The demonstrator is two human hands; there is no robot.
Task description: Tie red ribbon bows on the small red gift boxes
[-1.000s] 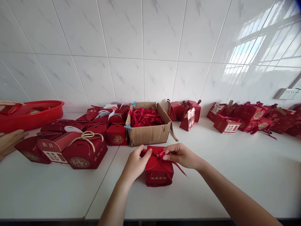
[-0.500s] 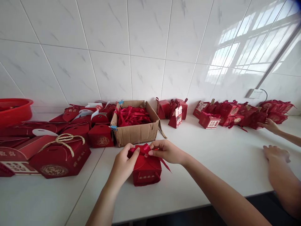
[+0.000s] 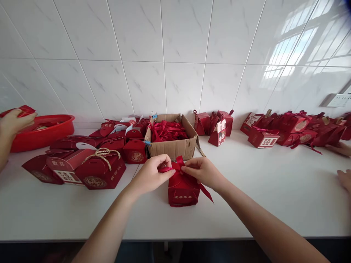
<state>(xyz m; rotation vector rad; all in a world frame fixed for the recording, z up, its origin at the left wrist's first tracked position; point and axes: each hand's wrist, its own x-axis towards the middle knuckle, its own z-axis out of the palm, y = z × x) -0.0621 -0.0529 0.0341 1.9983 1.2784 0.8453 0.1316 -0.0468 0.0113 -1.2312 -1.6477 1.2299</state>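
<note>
1. The wall of glossy white tiles with grey veining (image 3: 142, 33) spans the back, a barred window reflected at upper right.
2. The smooth white tabletop (image 3: 274, 171) runs across below it.
3. A crowd of dark red card gift boxes (image 3: 100, 177) fills the left side; one in front carries a bow of twisted cream cord (image 3: 102, 155).
4. A heap of red boxes with ribbon loops (image 3: 296, 126) lies on the right.
5. The round bright red plastic basin (image 3: 55, 133) stands at far left; over it, another person's hand (image 3: 19, 120) holds something red.
6. The brown corrugated cardboard carton (image 3: 172, 149), filled with loose red ribbons (image 3: 168, 130), sits mid-table near the wall.
7. The person's two hands meet in front of it: the left hand (image 3: 153, 173) and the right hand (image 3: 204, 172) each pinch part of the same ribbon between thumb and fingers.
8. Below them, the upright red card box with gold characters (image 3: 183, 190) rests on the tabletop, just in front of the carton.
9. The glossy red ribbon (image 3: 207, 193) crosses its top, one loop standing up and one tail trailing to the right.
10. Small blue metal clips (image 3: 147, 143) grip the carton's left side.
</note>
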